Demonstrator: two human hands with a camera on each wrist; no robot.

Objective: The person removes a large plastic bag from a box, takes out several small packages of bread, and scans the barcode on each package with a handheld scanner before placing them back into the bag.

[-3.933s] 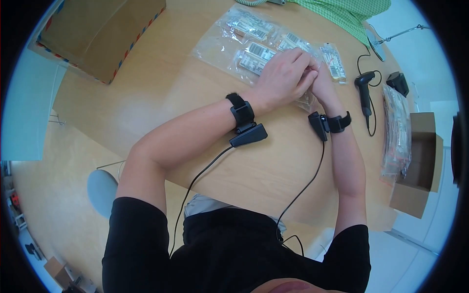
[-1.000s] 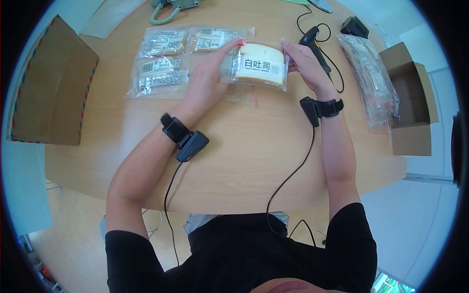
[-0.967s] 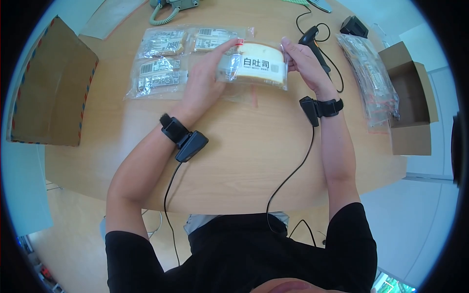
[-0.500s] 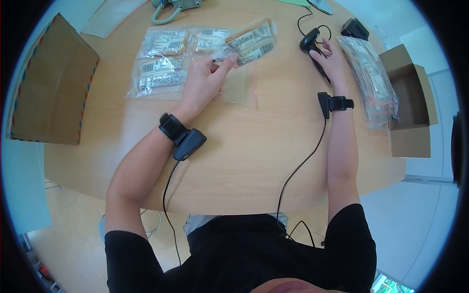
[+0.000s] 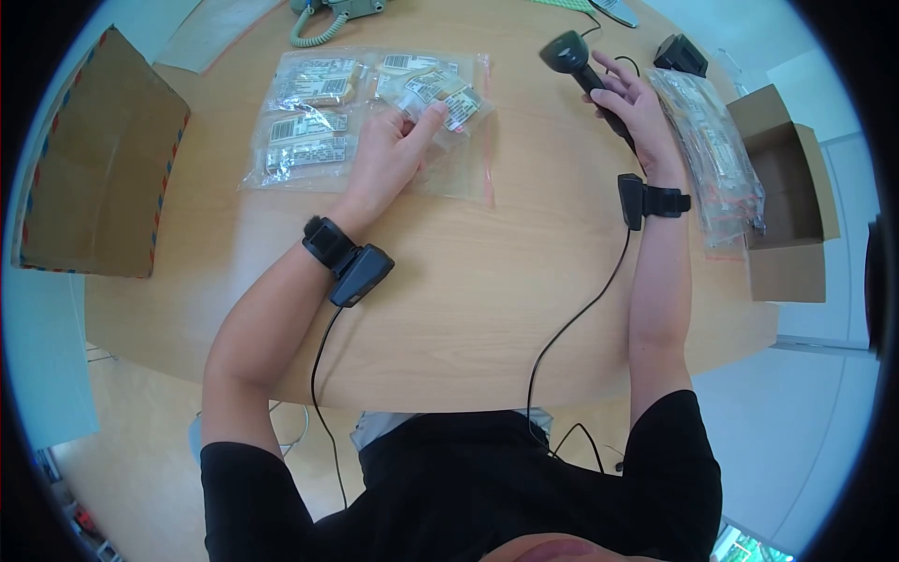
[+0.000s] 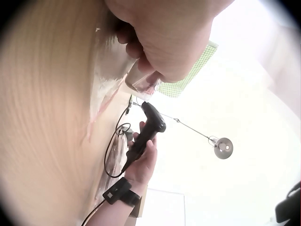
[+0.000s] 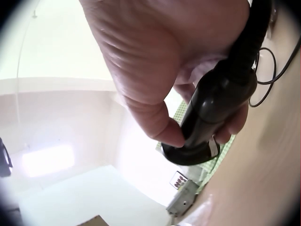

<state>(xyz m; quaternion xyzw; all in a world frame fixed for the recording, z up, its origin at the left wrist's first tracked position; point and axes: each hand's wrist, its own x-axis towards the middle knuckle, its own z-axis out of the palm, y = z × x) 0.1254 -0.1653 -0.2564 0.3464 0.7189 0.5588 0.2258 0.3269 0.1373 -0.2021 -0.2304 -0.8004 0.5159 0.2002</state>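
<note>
In the head view the left hand (image 5: 389, 159) pinches a clear packet (image 5: 448, 98) with a barcode label between thumb and fingers. The packet is tilted above a large clear bag (image 5: 459, 178) in which several labelled packets lie. The right hand (image 5: 646, 117) grips a black handheld scanner (image 5: 599, 94), whose head points up and to the left, away from the packet's right side. The right wrist view shows thumb and fingers around the scanner (image 7: 211, 103). In the left wrist view the left hand (image 6: 171, 37) is near the camera, and the scanner (image 6: 146, 136) is beyond it.
An open cardboard box (image 5: 103, 169) stands at the left and another (image 5: 796, 178) at the right. Beside the right one lies a stack of clear bags (image 5: 716, 159). A black stand (image 5: 681, 54), a telephone (image 5: 337, 17) and a green checked cloth (image 5: 567, 5) are at the back.
The right hand has let go of the packet, moved right and picked up the scanner. The left hand has turned the packet over and lowered it toward the large bag.
</note>
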